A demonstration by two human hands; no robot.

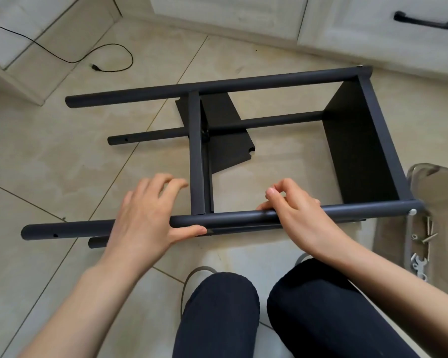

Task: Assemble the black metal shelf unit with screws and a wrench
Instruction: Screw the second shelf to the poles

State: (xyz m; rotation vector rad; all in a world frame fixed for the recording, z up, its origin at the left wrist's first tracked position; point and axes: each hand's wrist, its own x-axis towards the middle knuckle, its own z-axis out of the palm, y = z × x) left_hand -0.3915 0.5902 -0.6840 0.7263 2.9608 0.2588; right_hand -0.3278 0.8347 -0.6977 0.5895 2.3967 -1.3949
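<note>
The black metal shelf unit lies on its side on the tiled floor in the middle of the frame, two shelf panels fixed between its round tubes. The left hand rests over the near tube at lower centre, thumb pressed along the tube's near side, fingers spread and bent above it, so its grip is wide and loose. The right hand lies on the same tube further right, its thumb and forefinger pinched together; whether they hold anything I cannot tell. At the right edge a clear plastic tray holds screws and a small wrench. A black cable lies at upper left
</note>
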